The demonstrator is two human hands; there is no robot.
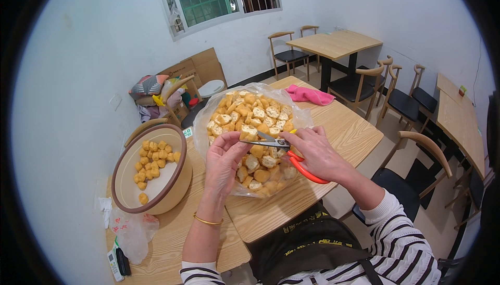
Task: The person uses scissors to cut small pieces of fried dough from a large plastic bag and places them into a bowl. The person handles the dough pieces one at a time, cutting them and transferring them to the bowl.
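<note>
My right hand (314, 150) grips scissors (279, 143) with red handles, their blades parted and pointing left over a clear plastic bag (203, 117). The bag is full of golden fried tofu puffs (250, 107), many cut so the pale, porous inside shows. My left hand (226, 154) holds a tofu puff (248, 130) between thumb and fingertips, right at the scissor blades. To the left stands a beige plastic tub (181, 179) with a brown rim, holding several whole tofu puffs (154, 156).
The bag rests on a wooden table (340, 129) beside a pink cloth (310, 95). Near the wall lie a crumpled plastic bag (133, 232), a white remote control (114, 265) and a black case (123, 261). A chair (402, 179) stands at right; cardboard (207, 66) leans behind.
</note>
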